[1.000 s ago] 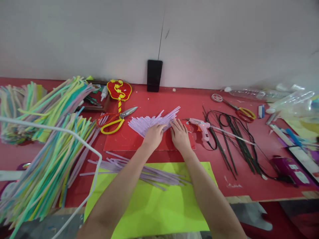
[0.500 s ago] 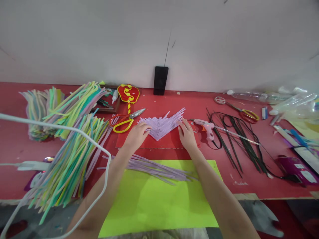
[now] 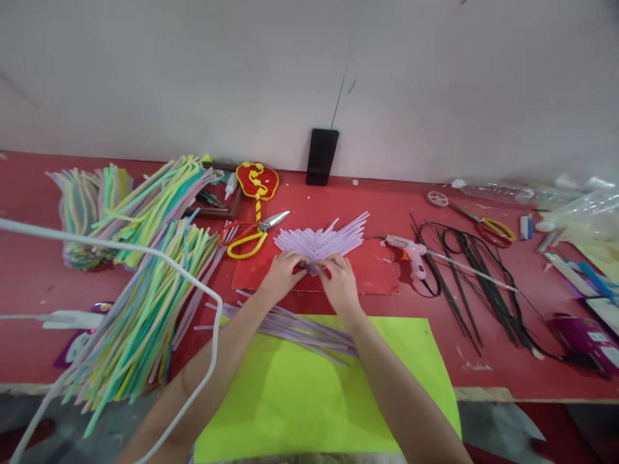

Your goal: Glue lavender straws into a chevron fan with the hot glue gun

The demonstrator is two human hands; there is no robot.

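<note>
On a red board [image 3: 377, 277] lies a V-shaped piece of lilac pipe cleaners [image 3: 322, 241], laid side by side and fanning out to both sides. My left hand [image 3: 284, 276] pinches the near, pointed end of this piece from the left. From the right, my right hand [image 3: 339, 280] has thumb and fingers closed on the same tip. Both sets of fingertips almost meet there and partly hide the point. Loose lilac pipe cleaners [image 3: 304, 332] lie beneath my forearms, partly over a lime-green sheet [image 3: 314, 399].
Bundles of multicoloured pipe cleaners [image 3: 145, 309] spread over the left side. Yellow-and-red-handled scissors [image 3: 256, 233] lie beyond my left hand. A pink glue gun [image 3: 411, 254] with its cord, dark green stems [image 3: 488, 290] and more scissors [image 3: 483, 222] are on the right. A white cable [image 3: 159, 258] crosses the left foreground.
Both hands have moved inward from the outer sides of the V-shaped piece to its near tip and closed there. The view has shifted slightly.
</note>
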